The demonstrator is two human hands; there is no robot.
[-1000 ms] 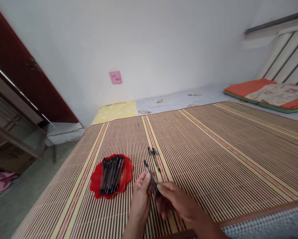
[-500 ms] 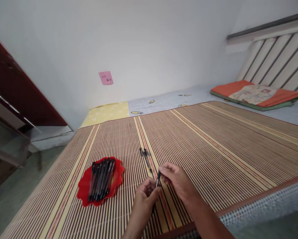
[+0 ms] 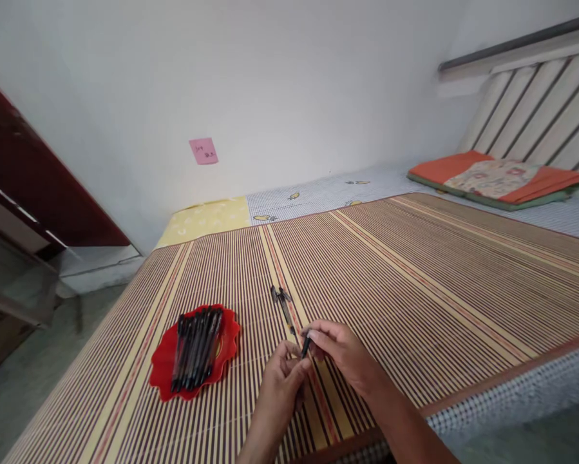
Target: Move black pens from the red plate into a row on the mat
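My left hand (image 3: 282, 380) pinches a black pen (image 3: 306, 347) between thumb and fingers, low over the striped mat. Fingertips of my right hand (image 3: 335, 345) close on the pen's upper end, so only a short dark length shows between the two hands. Just beyond them on the mat lie several slim pen pieces (image 3: 285, 306), with dark clipped caps at the far end; their exact number is hard to make out. To the left of my hands, a red scalloped plate (image 3: 161, 364) carries a bundle of black pens (image 3: 195, 348) lying side by side.
The striped mat (image 3: 390, 309) covers a bed, with a patterned sheet (image 3: 308, 196) showing along the wall. A folded orange cloth (image 3: 482, 179) lies at the far right near white slats (image 3: 535, 103). A pink note (image 3: 203, 151) is on the wall.
My right hand has come down slightly toward my left. Less of the pen shows between them, and the pale stretch seen earlier below its black end is no longer visible.
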